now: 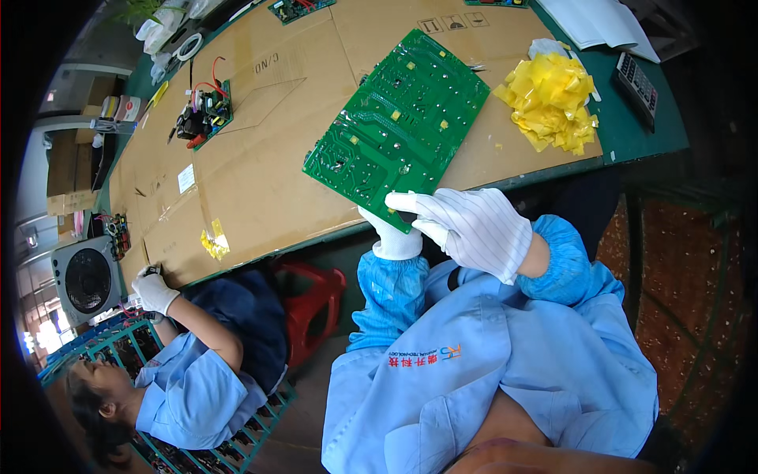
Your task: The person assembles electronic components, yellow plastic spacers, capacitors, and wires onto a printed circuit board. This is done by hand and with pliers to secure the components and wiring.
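Note:
A large green circuit board (403,118) is tilted above the cardboard-covered table, its solder side up, with several small yellow tape squares on it. My left hand (392,239), in a white glove, grips the board's near edge from below; its fingers are mostly hidden beneath. My right hand (478,229), in a striped white glove, is closed at the near corner, with the index finger over the board's surface. Something small and dark shows between its fingers, too hidden to name. Right of the board lies a heap of yellow tape pieces (553,99).
Cardboard (276,170) covers the green table. A board with black parts and red wires (207,114) lies to the left. A calculator (636,88) and white papers (596,28) are at the far right. A co-worker (193,387) sits at left, near a red stool (312,304) and a fan (87,276).

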Action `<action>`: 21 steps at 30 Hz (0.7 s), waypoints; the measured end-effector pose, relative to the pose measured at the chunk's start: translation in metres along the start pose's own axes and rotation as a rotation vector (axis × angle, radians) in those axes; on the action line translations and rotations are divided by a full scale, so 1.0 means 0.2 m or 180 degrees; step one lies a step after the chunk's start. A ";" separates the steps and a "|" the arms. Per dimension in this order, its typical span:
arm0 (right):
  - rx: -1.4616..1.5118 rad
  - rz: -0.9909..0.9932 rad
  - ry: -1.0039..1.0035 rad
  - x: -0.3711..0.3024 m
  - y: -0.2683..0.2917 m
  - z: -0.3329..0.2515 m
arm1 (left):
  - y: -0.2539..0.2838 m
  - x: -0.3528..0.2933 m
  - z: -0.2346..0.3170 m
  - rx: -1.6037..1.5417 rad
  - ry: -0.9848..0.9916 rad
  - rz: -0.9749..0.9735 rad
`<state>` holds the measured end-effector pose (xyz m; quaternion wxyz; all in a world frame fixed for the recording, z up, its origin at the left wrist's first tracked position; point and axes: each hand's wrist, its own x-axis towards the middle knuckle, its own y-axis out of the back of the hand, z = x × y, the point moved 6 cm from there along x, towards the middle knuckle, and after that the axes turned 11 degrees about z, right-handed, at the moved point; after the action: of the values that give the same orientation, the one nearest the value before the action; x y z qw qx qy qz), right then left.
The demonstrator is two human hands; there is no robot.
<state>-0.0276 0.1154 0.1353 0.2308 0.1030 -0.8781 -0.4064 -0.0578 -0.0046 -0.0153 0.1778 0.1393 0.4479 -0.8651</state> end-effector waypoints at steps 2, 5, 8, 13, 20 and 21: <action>0.0083 0.0209 0.0113 -0.01 0.03 -0.02 | 0.02 -0.02 -0.01 0.0416 -0.0144 0.0004; 0.0049 0.0319 0.0096 -0.02 0.00 -0.03 | 0.05 -0.04 -0.04 -0.0081 0.0170 0.0041; -0.0248 0.0137 -0.0054 -0.04 0.01 -0.06 | 0.03 -0.06 -0.05 0.0369 -0.0048 -0.0093; -0.0528 0.0596 -0.0172 -0.11 -0.02 -0.07 | 0.08 -0.04 -0.10 0.1112 -0.0724 0.0116; 0.1984 0.1177 -0.1098 -0.09 0.02 0.08 | -0.03 -0.06 -0.11 0.0138 -0.0770 -0.0224; 0.2271 0.0901 -0.1622 -0.06 0.08 0.10 | -0.02 -0.07 -0.10 0.0615 -0.1310 -0.0246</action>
<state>-0.0260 0.1432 0.1328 0.0109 -0.0482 -0.9972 -0.0556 -0.0459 0.0162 -0.0179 0.2179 -0.0410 0.3222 -0.9203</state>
